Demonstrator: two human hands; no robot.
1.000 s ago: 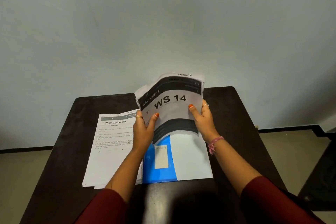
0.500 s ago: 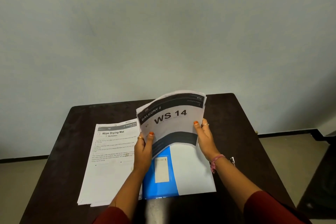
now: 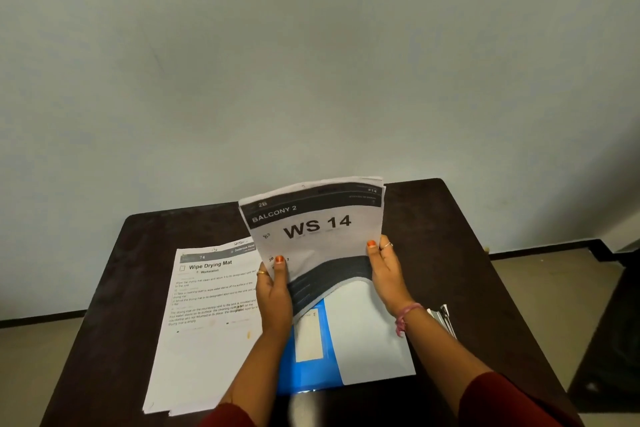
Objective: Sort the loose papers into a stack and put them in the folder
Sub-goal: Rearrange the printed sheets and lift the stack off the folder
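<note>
I hold a stack of papers point(image 3: 317, 229) upright over the table, its front sheet reading "WS 14" and "BALCONY 2". My left hand point(image 3: 275, 291) grips the stack's left edge with the thumb on the front. My right hand point(image 3: 386, 274) grips its right edge the same way. The stack's lower end curves down onto the blue folder point(image 3: 304, 371), which lies flat below my hands with a white label and a pale sheet point(image 3: 367, 336) on its right part. Further sheets topped by "Wipe Drying Mat" point(image 3: 207, 315) lie flat to the left.
The dark table point(image 3: 138, 270) stands against a pale wall. A small shiny metal clip point(image 3: 443, 315) lies by my right wrist near the table's right edge. Beige floor shows on both sides.
The tops of the held sheets, uneven a second ago, now line up more closely. The stack sits lower against the folder, and the view has tilted slightly.
</note>
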